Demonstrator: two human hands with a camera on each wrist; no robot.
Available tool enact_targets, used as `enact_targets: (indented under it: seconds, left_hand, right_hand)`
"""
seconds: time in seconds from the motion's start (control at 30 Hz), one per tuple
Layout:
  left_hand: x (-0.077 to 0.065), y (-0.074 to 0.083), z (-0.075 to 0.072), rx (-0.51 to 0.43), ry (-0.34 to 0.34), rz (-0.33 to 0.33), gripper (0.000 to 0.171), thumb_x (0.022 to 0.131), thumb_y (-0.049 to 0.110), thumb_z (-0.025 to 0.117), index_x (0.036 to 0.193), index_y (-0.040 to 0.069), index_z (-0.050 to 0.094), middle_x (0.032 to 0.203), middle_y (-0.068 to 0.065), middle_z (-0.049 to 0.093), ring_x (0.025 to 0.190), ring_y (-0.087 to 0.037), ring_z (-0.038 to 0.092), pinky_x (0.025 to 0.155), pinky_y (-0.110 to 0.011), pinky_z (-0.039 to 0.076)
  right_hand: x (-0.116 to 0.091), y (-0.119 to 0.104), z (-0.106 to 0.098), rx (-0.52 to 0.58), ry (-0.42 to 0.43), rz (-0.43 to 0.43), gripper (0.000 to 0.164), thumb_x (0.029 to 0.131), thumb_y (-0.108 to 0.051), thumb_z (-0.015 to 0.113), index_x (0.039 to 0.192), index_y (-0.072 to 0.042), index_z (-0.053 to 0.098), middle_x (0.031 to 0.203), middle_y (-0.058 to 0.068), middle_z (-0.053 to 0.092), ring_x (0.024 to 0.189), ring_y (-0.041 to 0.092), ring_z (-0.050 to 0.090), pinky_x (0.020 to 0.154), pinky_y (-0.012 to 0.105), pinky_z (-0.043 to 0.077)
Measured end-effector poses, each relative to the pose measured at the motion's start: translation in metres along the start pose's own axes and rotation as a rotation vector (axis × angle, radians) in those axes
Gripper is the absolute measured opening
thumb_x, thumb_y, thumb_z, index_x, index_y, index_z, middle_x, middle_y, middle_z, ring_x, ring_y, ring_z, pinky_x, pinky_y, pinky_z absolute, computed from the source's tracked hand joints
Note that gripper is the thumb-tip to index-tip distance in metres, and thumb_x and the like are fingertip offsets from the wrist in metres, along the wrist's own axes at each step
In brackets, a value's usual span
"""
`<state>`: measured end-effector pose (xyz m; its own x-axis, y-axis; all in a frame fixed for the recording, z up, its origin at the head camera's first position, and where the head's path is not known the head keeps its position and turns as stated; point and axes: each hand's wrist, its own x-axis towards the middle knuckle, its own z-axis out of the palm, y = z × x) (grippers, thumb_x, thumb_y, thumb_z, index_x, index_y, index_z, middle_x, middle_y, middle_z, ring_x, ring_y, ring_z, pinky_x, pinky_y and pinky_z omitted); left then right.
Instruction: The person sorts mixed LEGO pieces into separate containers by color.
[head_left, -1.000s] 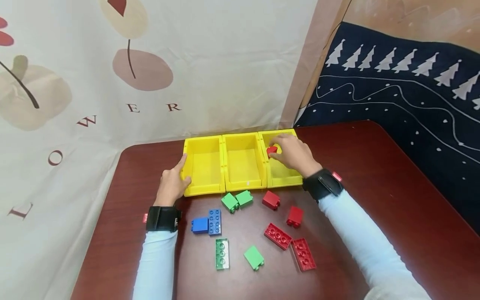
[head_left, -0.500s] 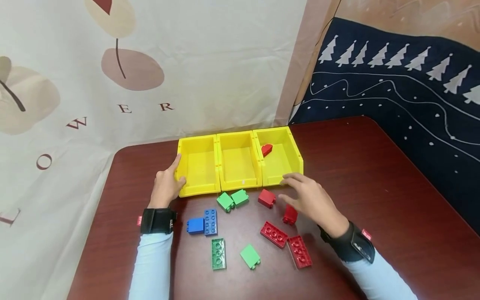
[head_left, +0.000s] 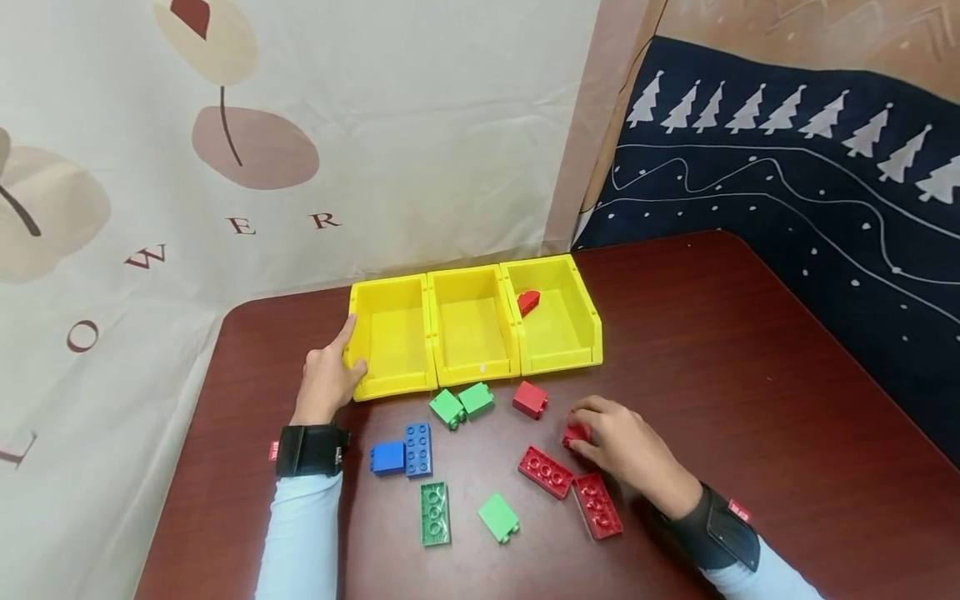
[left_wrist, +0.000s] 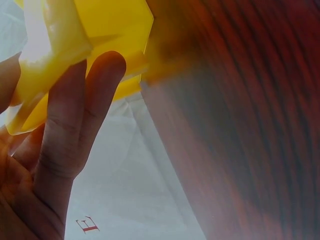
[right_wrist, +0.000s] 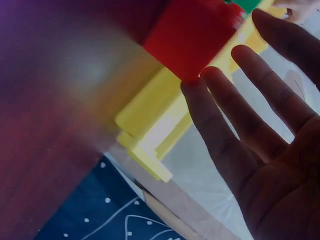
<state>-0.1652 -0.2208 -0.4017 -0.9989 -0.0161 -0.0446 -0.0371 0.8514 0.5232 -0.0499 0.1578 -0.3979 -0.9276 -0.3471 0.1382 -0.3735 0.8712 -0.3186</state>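
Observation:
Three joined yellow bins (head_left: 477,372) stand at the back of the table. My left hand (head_left: 322,383) holds the leftmost bin at its left wall; in the left wrist view the yellow wall (left_wrist: 60,45) lies between the fingers and thumb. My right hand (head_left: 618,440) is over the table, its fingers and thumb around a red toy building brick (head_left: 575,435), which partly shows between them. In the right wrist view that red brick (right_wrist: 192,37) is right at the fingertips. Another red brick (head_left: 528,302) sits in the right bin.
Red bricks (head_left: 530,400) lie near the right hand, two of them studs-down (head_left: 546,472). Green bricks (head_left: 476,400) and blue bricks (head_left: 418,450) lie in front of the bins. A white cloth (head_left: 420,125) hangs behind the table, a navy cloth (head_left: 787,167) at right.
The right hand has let go of a red brick in the right bin, drawn back toward the near side and come down around another red brick. The left hand stays on the bin.

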Motion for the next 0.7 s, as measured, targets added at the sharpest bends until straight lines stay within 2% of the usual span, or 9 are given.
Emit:
enact_targets:
  seconds: [0.27, 0.5, 0.7]
  left_hand:
    - [0.0007, -0.0027, 0.0015, 0.002, 0.013, 0.012, 0.08, 0.093, 0.011, 0.064, 0.158, 0.024, 0.017, 0.078, -0.014, 0.045, 0.062, -0.023, 0.044, 0.064, -0.03, 0.046]
    - [0.0011, -0.0021, 0.0013, 0.0, 0.012, 0.012, 0.081, 0.094, 0.012, 0.063, 0.158, 0.025, 0.016, 0.079, -0.015, 0.046, 0.06, -0.023, 0.044, 0.065, -0.03, 0.047]
    - [0.0008, -0.0026, 0.0022, -0.004, 0.022, 0.02, 0.08, 0.093, 0.012, 0.064, 0.157, 0.025, 0.017, 0.074, -0.013, 0.044, 0.057, -0.023, 0.043, 0.065, -0.029, 0.046]
  right_hand:
    - [-0.0014, 0.0022, 0.0055, -0.009, 0.003, -0.01, 0.024, 0.071, -0.011, 0.086, 0.092, -0.006, 0.076, 0.102, 0.011, 0.068, 0.087, 0.022, 0.067, 0.076, 0.038, 0.058]
    - [0.0011, 0.0012, 0.0041, -0.008, -0.026, 0.039, 0.026, 0.071, -0.01, 0.086, 0.095, -0.006, 0.076, 0.105, 0.014, 0.071, 0.091, 0.027, 0.067, 0.077, 0.041, 0.058]
    - [0.0049, 0.0016, 0.0012, -0.001, -0.053, 0.055, 0.023, 0.07, -0.012, 0.087, 0.091, -0.008, 0.077, 0.102, 0.011, 0.073, 0.089, 0.026, 0.068, 0.077, 0.04, 0.059]
